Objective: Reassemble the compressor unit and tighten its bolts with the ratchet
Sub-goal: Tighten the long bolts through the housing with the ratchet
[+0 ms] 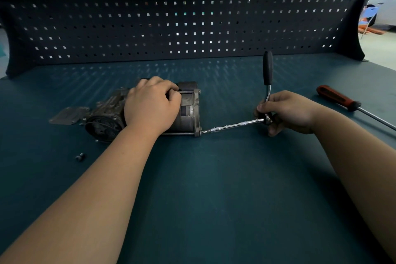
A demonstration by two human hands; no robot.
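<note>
1. Nearest my view are two bare forearms, reaching in from the lower corners across the dark green table (214, 188).
2. Left hand (153, 105): it lies on top of the compressor unit (189, 109), with the fingers curled over the housing's upper edge in a grip.
3. Compressor unit: it lies on its side left of centre on the table. The round dark end faces the near left and the flanged end faces right.
4. A long bolt (177, 134) runs along the unit's lower front edge to the flange corner.
5. Right hand (287, 111): the thumb and curled fingers pinch the ratchet (267, 75) low down at its head. The black handle stands upright, clear of the hand.
6. Extension bar (235, 124): it runs from the ratchet head leftward and slightly down. Its tip meets the lower flange corner at the bolt's end.
7. Other items:
   - a flat metal plate (68, 114) lies just left of the unit, touching or nearly so — I cannot tell which;
   - a small loose bolt (79, 157) lies nearer me, apart from the unit;
   - a red-handled screwdriver (338, 97) lies at the far right;
   - a perforated back panel (192, 13) stands behind the table.
</note>
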